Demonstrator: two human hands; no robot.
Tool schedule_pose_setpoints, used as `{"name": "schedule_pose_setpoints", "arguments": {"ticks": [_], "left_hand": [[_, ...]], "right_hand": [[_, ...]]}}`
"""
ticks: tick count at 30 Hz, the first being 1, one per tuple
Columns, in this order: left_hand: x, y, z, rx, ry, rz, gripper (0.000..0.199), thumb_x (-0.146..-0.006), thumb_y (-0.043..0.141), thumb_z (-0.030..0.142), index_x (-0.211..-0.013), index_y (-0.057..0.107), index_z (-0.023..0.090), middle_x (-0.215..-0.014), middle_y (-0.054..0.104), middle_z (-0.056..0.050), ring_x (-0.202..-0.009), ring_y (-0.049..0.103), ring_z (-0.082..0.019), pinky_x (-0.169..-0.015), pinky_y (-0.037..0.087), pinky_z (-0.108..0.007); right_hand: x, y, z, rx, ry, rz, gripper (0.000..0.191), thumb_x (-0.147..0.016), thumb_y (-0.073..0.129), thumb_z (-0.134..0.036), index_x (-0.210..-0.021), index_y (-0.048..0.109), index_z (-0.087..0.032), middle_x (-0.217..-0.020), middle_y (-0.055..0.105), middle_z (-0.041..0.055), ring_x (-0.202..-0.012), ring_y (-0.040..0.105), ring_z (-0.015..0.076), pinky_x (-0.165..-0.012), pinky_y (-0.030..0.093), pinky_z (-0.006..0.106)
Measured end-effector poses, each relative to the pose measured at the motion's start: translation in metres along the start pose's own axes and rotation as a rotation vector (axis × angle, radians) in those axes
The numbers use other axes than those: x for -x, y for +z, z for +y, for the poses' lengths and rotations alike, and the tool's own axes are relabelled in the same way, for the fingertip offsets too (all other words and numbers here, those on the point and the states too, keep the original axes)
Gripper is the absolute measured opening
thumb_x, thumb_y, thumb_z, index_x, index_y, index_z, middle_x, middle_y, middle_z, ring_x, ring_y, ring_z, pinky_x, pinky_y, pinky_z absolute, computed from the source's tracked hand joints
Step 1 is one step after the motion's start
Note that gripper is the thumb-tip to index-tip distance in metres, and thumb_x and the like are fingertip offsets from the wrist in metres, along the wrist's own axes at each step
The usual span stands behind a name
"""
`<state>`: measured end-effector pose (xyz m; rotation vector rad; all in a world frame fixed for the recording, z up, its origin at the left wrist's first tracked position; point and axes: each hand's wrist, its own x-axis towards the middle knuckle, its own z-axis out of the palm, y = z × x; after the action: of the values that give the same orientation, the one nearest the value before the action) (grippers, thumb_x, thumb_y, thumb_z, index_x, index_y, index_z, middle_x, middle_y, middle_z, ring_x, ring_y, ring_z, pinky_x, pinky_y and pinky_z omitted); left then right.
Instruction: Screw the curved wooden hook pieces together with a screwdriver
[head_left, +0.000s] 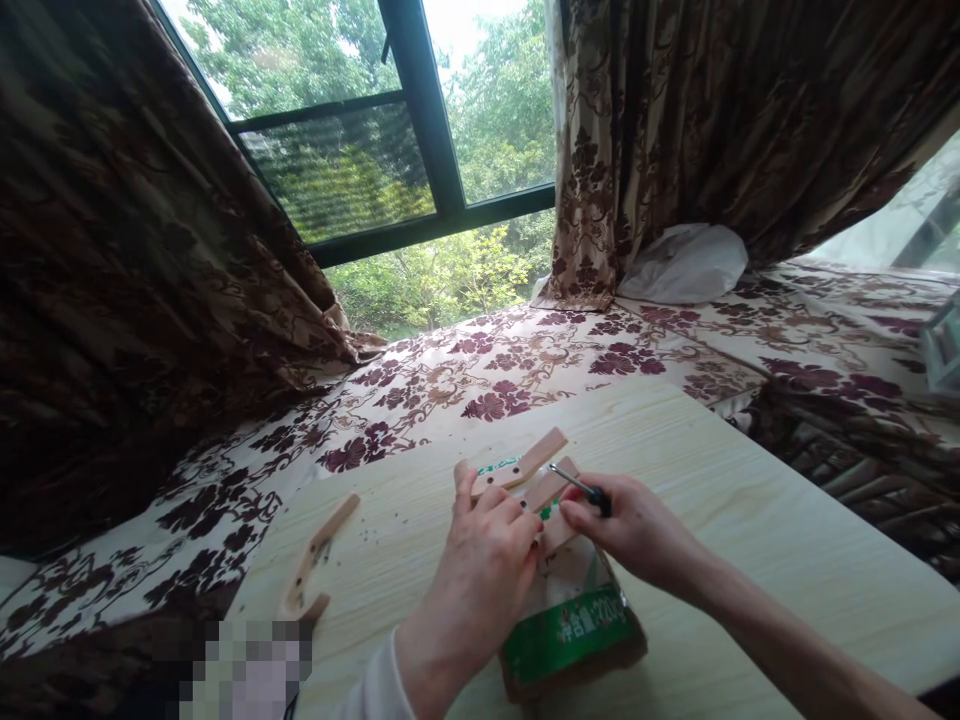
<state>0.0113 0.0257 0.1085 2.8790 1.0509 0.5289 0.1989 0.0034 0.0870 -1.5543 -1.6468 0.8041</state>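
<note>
My right hand (630, 525) holds a small screwdriver (589, 493) with a dark handle; its metal shaft points up and left over a light wooden piece (551, 483). My left hand (484, 560) is closed at the near left end of that piece, and what its fingertips pinch is hidden. Just beyond lies another wooden piece (529, 458) with dark holes. Under both hands is a plastic package (570, 635) with a green band and white printing. A curved wooden piece (304, 565) with dark holes rests at the left.
Small dark bits are scattered on the pale wooden tabletop (712, 480). Behind it are a flowered cloth (525, 360), a window, dark patterned curtains (150, 220) and a white plastic bag (686, 263). A clear box (943, 345) sits at the right edge.
</note>
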Motion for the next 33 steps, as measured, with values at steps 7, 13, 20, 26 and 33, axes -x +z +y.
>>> {"name": "schedule_pose_setpoints", "arguments": {"ticks": [7,13,20,26,33], "left_hand": [[0.002,-0.006,-0.004,-0.045,-0.029,-0.033,0.02,-0.076,0.058,0.012,-0.091,0.059,0.026,-0.081,0.063,0.005,-0.094,0.052,-0.019,-0.111,0.013,-0.052],[0.003,-0.008,-0.003,-0.104,-0.065,-0.069,0.011,-0.074,0.061,0.016,-0.083,0.06,0.022,-0.085,0.063,0.0,-0.098,0.053,-0.024,-0.106,0.022,-0.056],[0.006,-0.01,0.007,-0.162,-0.125,-0.078,0.007,-0.076,0.056,0.015,-0.073,0.059,0.02,-0.08,0.063,-0.002,-0.09,0.056,-0.024,-0.104,0.026,-0.058],[0.008,-0.011,0.011,-0.191,-0.144,-0.062,0.01,-0.076,0.055,0.014,-0.071,0.06,0.02,-0.079,0.064,-0.002,-0.088,0.056,-0.024,-0.103,0.028,-0.058],[0.009,-0.005,0.012,-0.195,-0.131,0.002,0.016,-0.079,0.052,0.012,-0.067,0.057,0.02,-0.074,0.063,-0.001,-0.084,0.057,-0.023,-0.099,0.035,-0.057]], "right_hand": [[0.001,-0.001,-0.003,-0.006,-0.013,0.0,0.021,-0.081,0.049,-0.032,-0.068,0.059,-0.019,-0.061,0.055,-0.0017,-0.06,0.049,0.0143,-0.056,0.033,0.024],[0.001,-0.001,-0.004,-0.002,-0.013,0.007,0.022,-0.081,0.049,-0.033,-0.067,0.058,-0.019,-0.06,0.054,-0.0018,-0.059,0.048,0.0137,-0.055,0.033,0.024],[0.002,-0.002,-0.004,0.007,-0.009,0.015,0.022,-0.08,0.049,-0.033,-0.066,0.058,-0.019,-0.06,0.055,-0.0017,-0.059,0.047,0.0137,-0.055,0.033,0.024],[0.002,-0.002,-0.003,0.009,-0.008,0.018,0.022,-0.08,0.049,-0.033,-0.068,0.06,-0.018,-0.061,0.056,-0.0013,-0.06,0.049,0.0141,-0.056,0.034,0.024],[0.001,-0.001,-0.003,0.014,0.005,0.022,0.022,-0.079,0.049,-0.034,-0.066,0.057,-0.019,-0.06,0.055,-0.0013,-0.059,0.048,0.0142,-0.055,0.033,0.024]]}}
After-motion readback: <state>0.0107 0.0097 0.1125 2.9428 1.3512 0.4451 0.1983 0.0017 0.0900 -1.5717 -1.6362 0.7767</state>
